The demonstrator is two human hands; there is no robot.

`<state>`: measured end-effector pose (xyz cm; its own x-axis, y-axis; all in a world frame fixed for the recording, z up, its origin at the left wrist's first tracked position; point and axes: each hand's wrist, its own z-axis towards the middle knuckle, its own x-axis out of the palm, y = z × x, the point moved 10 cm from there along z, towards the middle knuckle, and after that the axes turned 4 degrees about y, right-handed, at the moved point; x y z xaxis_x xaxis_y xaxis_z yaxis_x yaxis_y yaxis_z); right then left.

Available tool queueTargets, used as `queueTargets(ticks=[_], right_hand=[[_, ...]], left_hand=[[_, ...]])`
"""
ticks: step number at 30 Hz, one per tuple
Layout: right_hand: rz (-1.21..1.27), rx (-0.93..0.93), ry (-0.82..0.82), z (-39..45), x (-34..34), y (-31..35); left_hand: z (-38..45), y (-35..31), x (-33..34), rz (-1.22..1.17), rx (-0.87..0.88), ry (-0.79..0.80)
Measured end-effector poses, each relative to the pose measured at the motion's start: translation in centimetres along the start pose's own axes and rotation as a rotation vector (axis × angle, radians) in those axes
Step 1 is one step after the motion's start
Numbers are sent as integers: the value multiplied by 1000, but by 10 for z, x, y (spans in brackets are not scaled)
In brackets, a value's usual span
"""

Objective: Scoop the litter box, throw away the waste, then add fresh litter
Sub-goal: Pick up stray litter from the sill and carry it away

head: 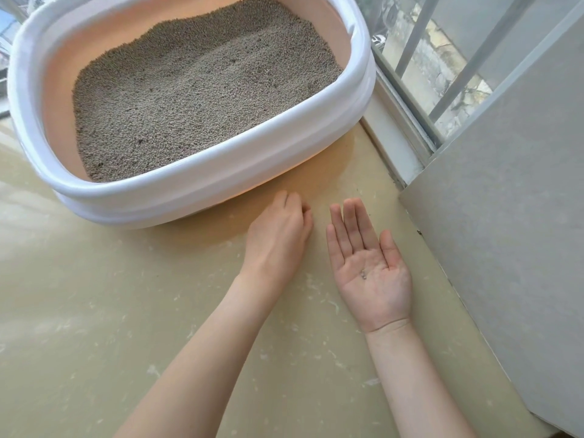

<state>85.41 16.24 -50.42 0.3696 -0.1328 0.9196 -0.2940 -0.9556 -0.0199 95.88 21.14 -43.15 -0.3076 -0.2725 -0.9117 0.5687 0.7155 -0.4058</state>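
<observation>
Two hands [369, 267], two granules [363, 274], one litter box [221, 172]

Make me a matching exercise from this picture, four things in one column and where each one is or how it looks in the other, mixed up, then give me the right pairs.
1. litter box
2. litter
3. left hand
4. right hand

A. palm up, fingers straight, a few granules on it
B. grey-brown, fills the box
C. white rim, stands on the floor
D. knuckles up, fingers curled down at the floor

Pairs: 1-C, 2-B, 3-D, 4-A

Bare forearms, no sleeves visible
</observation>
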Motion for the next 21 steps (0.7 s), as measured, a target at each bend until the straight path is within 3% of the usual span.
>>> queueTargets(ticks=[8, 11, 14, 21], right_hand=[[1, -3, -9, 0, 1, 0], [6, 0, -27, 0, 0, -1], [-16, 5, -17, 0, 1, -3], [-101, -16, 17, -4, 1, -3]], left_hand=[[9, -15, 13, 301, 60, 114], [-4, -15, -13, 84, -17, 2], [-37, -49, -32, -141, 87, -93], [-64, -81, -11, -70, 232, -91]])
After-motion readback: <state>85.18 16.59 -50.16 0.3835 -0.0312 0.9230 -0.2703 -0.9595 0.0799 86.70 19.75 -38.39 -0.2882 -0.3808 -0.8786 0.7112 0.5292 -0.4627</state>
